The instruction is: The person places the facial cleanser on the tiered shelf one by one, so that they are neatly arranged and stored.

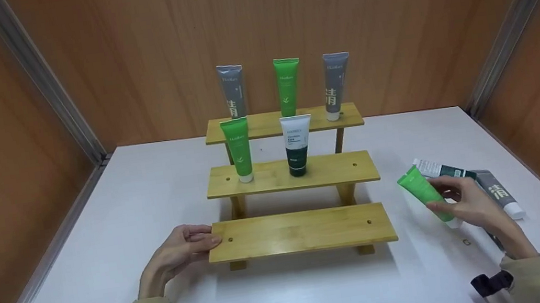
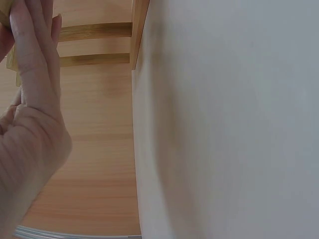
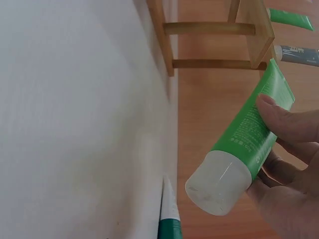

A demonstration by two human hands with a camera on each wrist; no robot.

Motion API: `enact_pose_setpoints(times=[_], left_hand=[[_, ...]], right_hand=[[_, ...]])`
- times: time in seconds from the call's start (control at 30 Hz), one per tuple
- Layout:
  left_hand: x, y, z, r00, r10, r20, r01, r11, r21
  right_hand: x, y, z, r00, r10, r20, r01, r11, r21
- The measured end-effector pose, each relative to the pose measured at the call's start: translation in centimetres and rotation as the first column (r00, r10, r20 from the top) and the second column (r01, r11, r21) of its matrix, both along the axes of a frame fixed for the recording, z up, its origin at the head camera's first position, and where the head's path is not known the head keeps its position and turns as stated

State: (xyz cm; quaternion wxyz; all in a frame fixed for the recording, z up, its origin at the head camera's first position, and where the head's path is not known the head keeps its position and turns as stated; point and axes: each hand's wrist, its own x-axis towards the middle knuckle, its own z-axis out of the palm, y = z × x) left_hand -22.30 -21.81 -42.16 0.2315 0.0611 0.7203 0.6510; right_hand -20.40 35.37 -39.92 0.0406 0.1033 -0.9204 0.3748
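My right hand [image 1: 472, 202] holds a green squeeze tube [image 1: 418, 184] between thumb and fingers, right of the rack. In the right wrist view the tube [image 3: 249, 124] is tilted, its white cap toward the camera. My left hand [image 1: 174, 254] grips the left end of the lowest step of a three-tier wooden display rack [image 1: 302, 231]. A grey tube [image 1: 233, 90], a green tube [image 1: 288, 85] and another grey tube [image 1: 337, 81] stand on the top step. On the middle step stand a green tube [image 1: 238, 148] at left and a white-and-dark-green tube [image 1: 296, 137] at centre.
Beside and behind my right hand, a white-and-dark-green tube [image 1: 430, 167] and a grey tube [image 1: 498, 190] lie on the white table [image 1: 82, 283]. Wood-grain panels [image 1: 154, 41] with metal corner posts [image 1: 47, 72] enclose the back and sides.
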Motion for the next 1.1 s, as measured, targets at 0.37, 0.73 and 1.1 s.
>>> enact_pose_setpoints(times=[0.37,0.73,1.1], left_hand=[[0.0,0.0,0.0,1.000,0.006,-0.003,-0.006,1.000,-0.012],[0.2,0.0,0.1,1.000,-0.007,0.000,0.007,1.000,0.015],[0.1,0.2,0.1,1.000,0.014,0.013,-0.014,1.000,-0.005]], right_hand=[[-0.2,-2.2,2.0,0.999,-0.035,-0.003,0.035,0.993,-0.111],[-0.8,-4.7,4.2,0.998,-0.024,-0.059,0.011,0.977,-0.213],[-1.8,-6.8,7.0,0.996,0.002,-0.084,-0.029,0.947,-0.320]])
